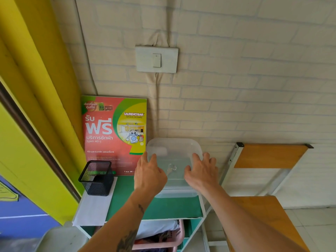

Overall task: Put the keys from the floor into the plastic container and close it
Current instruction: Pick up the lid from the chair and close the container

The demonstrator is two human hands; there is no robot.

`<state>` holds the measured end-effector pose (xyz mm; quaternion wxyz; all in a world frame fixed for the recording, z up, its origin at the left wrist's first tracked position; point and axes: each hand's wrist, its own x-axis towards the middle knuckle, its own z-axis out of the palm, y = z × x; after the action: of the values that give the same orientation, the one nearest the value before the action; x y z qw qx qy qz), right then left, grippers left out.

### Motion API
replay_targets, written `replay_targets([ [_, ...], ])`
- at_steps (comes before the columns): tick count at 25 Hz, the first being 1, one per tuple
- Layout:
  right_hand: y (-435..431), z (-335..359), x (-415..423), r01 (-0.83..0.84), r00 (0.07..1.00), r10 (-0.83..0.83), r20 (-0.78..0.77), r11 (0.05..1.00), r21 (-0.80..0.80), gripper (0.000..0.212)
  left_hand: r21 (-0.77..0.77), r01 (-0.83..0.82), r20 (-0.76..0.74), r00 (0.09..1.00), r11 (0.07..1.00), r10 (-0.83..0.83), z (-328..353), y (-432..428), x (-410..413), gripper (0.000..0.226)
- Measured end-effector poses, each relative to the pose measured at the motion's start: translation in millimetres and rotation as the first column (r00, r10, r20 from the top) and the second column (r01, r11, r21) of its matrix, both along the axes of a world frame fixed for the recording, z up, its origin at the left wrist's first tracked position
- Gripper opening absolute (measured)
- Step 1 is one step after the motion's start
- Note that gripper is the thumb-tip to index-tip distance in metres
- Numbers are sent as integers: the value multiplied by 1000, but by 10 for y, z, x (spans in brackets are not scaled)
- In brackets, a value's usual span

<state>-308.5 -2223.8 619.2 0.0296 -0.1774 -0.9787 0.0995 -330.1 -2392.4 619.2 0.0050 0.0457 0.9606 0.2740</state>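
A translucent plastic container (174,151) stands on the green shelf top (127,200) against the wall, with its lid on top. Through the lid I make out a metal key (171,169) lying inside. My left hand (149,174) lies flat on the lid's left side, fingers spread. My right hand (201,171) lies flat on the lid's right side, fingers spread over the edge. Both palms press down on the lid.
A black mesh pen holder (96,178) stands on white paper at the shelf's left. A red and green laundry poster (114,133) leans on the wall behind. A folded wooden chair (269,157) is at the right, a pink basket (163,239) on the shelf below.
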Motion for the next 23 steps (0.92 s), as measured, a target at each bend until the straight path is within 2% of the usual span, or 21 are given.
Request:
replay_targets([
  [4,99,48,-168,-92,996,92,-15,995,-30,64,-149,180,-192,959,972,-207,57,43,-160,57],
  [6,161,7,-255,-193,981,193,19,981,-28,67,-255,300,-165,923,919,-347,23,65,-275,63],
  [8,230,-57,-309,-267,961,268,71,964,-17,69,-343,362,-74,910,867,-409,-23,71,-359,70],
  [11,282,-144,-290,-291,951,292,98,956,-26,72,-390,378,-4,911,840,-412,-87,58,-395,75],
  [23,274,-177,-301,-294,947,284,151,955,46,71,-458,370,13,912,808,-410,-121,76,-405,72],
])
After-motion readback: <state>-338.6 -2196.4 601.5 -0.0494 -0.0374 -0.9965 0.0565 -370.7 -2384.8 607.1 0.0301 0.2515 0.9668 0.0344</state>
